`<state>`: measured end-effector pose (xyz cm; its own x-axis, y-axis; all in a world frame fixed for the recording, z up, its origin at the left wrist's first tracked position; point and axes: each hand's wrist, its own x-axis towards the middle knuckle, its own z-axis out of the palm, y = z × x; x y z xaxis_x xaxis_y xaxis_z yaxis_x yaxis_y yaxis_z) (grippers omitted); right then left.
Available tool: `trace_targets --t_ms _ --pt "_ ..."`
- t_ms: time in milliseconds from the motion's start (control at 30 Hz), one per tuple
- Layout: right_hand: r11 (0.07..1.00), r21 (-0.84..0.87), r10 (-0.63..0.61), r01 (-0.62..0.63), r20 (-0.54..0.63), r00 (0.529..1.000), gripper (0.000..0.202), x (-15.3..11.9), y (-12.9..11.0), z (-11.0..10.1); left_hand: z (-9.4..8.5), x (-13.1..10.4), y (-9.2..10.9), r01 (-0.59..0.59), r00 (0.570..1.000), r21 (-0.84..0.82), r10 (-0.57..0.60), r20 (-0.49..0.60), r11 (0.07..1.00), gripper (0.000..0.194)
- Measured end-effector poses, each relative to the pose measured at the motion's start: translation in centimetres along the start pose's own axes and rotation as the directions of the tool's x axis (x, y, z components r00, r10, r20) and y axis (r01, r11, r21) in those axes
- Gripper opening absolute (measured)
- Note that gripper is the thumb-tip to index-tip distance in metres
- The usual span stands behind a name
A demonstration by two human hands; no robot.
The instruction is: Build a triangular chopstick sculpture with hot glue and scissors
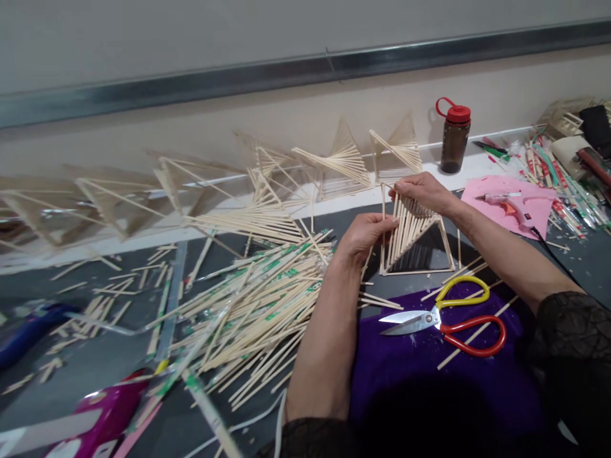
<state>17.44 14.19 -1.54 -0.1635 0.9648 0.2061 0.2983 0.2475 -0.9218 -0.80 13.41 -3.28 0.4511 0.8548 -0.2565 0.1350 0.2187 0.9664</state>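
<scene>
A frame [400, 245] built of thin wooden sticks, which look like chopsticks, stands on the dark tabletop with a slanted fan of sticks inside it. At its left side, my left hand [366, 236] is closed, thumb and fingers pinching the sticks. My right hand [422, 189] closes on the upper corner; its fingertips partly hide the stick ends there. Nearer to me, scissors [429, 318] with one yellow and one red handle lie part open on a purple cloth [382, 362]. Loose sticks lie around and under them.
Left of my forearm spreads a pile of sticks [267, 331], some in green-printed wrappers. Finished-looking stick frames [341, 162] line the wall. A red-capped bottle [454, 143] stands behind; a glue gun [513, 205] lies on pink paper [477, 184]. A magenta tool [107, 410] lies front left.
</scene>
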Motion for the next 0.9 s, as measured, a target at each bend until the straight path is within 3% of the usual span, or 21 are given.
trace_targets --t_ms 133,633,800,900 --pt "0.999 0.051 0.010 -0.010 -0.012 1.000 0.038 0.0 0.3 -0.2 0.2 -0.2 0.2 -0.007 1.000 0.004 0.007 -0.013 1.000 0.035" --pt "0.995 -0.093 -0.022 0.025 0.035 0.999 0.031 -0.2 -0.7 -0.2 0.1 0.2 -0.2 -0.044 0.999 0.009 0.044 0.013 0.999 0.028" --pt "0.999 -0.030 0.026 -0.026 -0.006 1.000 0.039 -0.3 -0.5 -0.8 0.2 0.0 -0.1 -0.062 0.998 0.002 0.062 0.034 0.998 0.029" --pt "0.999 -0.038 -0.006 0.001 -0.108 0.994 0.042 -1.0 -0.8 -1.9 -0.1 -0.2 0.2 -0.096 0.995 0.007 0.095 0.036 0.995 0.029"
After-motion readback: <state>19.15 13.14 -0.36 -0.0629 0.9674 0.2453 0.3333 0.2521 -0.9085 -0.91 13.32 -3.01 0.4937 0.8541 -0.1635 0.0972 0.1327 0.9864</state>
